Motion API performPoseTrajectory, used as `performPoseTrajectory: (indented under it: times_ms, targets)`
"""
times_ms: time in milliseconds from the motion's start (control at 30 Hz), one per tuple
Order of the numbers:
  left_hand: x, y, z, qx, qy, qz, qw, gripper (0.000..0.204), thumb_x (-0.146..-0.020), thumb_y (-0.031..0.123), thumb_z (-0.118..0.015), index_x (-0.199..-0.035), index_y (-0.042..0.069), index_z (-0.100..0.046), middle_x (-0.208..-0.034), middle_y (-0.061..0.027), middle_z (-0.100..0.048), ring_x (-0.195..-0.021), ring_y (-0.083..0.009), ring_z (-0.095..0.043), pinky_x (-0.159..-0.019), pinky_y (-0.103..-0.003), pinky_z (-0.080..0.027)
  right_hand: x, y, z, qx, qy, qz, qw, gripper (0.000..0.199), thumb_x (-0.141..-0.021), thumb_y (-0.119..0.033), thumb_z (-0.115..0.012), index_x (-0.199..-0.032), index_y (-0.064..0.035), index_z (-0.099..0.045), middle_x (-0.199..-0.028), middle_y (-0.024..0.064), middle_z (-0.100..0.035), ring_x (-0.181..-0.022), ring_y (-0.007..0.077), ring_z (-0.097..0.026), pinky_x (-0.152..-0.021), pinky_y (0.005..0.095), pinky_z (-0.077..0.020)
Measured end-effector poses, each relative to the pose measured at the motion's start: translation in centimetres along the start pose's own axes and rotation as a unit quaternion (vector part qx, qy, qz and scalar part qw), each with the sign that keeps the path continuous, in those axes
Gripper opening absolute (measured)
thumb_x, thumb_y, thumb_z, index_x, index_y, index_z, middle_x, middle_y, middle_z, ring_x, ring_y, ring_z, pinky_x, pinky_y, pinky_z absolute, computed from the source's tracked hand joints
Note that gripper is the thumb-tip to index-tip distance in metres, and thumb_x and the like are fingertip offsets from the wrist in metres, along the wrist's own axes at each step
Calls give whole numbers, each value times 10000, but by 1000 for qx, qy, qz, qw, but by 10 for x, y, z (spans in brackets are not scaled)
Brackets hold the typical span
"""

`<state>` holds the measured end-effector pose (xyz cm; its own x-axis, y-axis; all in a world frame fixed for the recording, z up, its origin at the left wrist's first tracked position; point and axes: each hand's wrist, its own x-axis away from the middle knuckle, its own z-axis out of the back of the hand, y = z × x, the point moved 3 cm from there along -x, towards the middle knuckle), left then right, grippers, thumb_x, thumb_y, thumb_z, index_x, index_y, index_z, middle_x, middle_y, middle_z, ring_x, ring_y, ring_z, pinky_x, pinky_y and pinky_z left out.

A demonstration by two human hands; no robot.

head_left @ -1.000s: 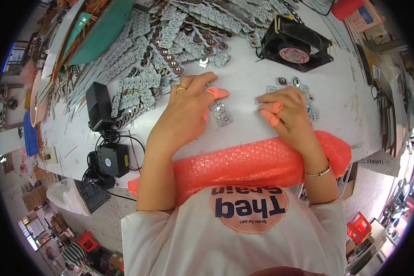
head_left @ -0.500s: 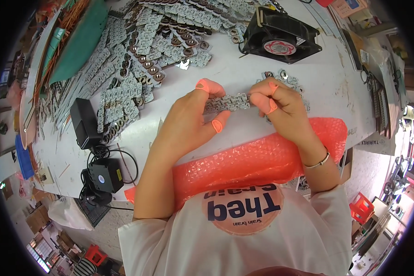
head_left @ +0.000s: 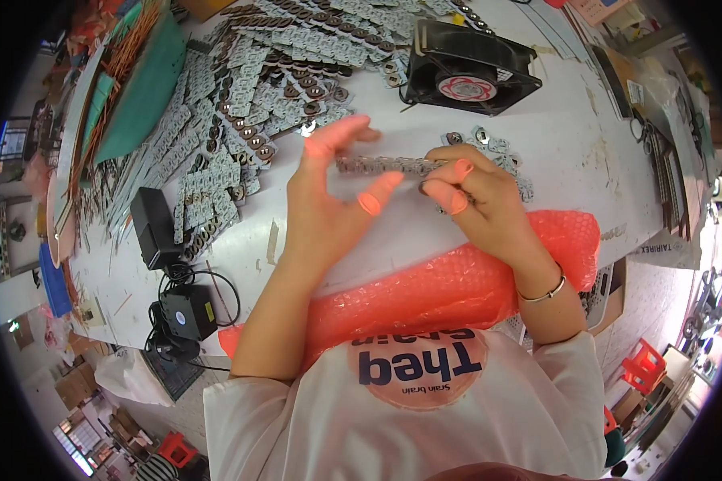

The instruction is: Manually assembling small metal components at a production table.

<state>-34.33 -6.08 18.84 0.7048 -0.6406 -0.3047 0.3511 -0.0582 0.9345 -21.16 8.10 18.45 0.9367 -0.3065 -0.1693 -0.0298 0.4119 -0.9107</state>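
My right hand (head_left: 480,192) pinches the right end of a narrow grey circuit board strip (head_left: 377,166) between thumb and fingers, above the white table. The strip lies roughly level across the gap between my hands, turned nearly edge-on. Around its left end, my left hand (head_left: 329,188) is open, thumb and fingers spread apart. Orange finger cots cover the thumb and a finger of each hand. Just beyond my right hand lies a small group of similar board strips (head_left: 497,146), partly hidden by it.
A large heap of board strips (head_left: 253,88) with round brown parts covers the far left. A black fan (head_left: 473,68) stands at the back. Red bubble wrap (head_left: 425,276) lies along the near edge. Black power adapters (head_left: 186,309) with cables sit at left, a green sheet (head_left: 140,96) beyond.
My left fingers have spread away from the strip's left end. The strip has turned from its flat face toward its edge and shifted slightly left, still in my right hand.
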Motion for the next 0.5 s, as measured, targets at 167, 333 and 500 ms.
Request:
performPoseTrajectory:
  times_ms: [167, 333, 500]
  targets:
    - [11, 9, -8, -319, -162, -121, 926, 264, -796, 192, -700, -1020, 85, -614, -824, -89, -637, -696, -218, -632, -625, -336, -487, 5, -4, -12, 67, 13, 113, 991, 88, -868, -75, -627, -928, -12, -641, -1040, 108, -617, -773, 129, -584, -662, 252, -482]
    - [11, 2, -3, -91, -163, 108, 976, 198, -834, 171, -665, -970, 34, -624, -695, -105, -614, -557, -193, -572, -538, -285, -447, 4, 2, 12, -122, 65, -41, 990, 99, -897, -109, -603, -906, -12, -621, -918, 66, -636, -724, 109, -555, -635, 242, -459]
    - [9, 4, 1, -91, -171, 90, 977, 213, -813, 190, -678, -960, 38, -655, -666, -120, -615, -529, -191, -562, -536, -282, -454, -2, -1, 3, -66, 42, -19, 997, 129, -925, -132, -567, -887, -22, -623, -784, 8, -603, -619, 70, -506, -547, 223, -431]
